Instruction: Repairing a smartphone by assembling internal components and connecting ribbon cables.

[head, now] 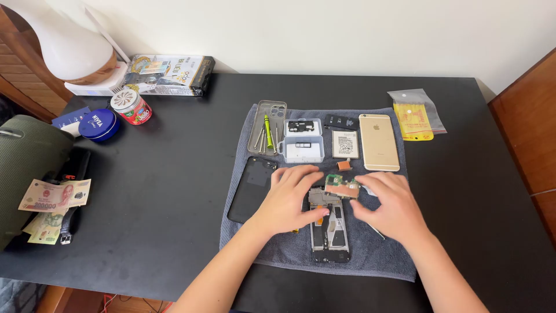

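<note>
Green circuit board (341, 186) pinched between both hands — left (288, 200), right (389, 206) — above opened phone (328, 225).

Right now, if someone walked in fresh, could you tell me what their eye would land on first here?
Most likely the two hands at the middle of the grey towel: the left hand and right hand meet over an opened phone frame, with a small green circuit board between the fingertips. Next, the gold phone lying face down at the towel's upper right, and a dark phone panel at its left edge.
</note>
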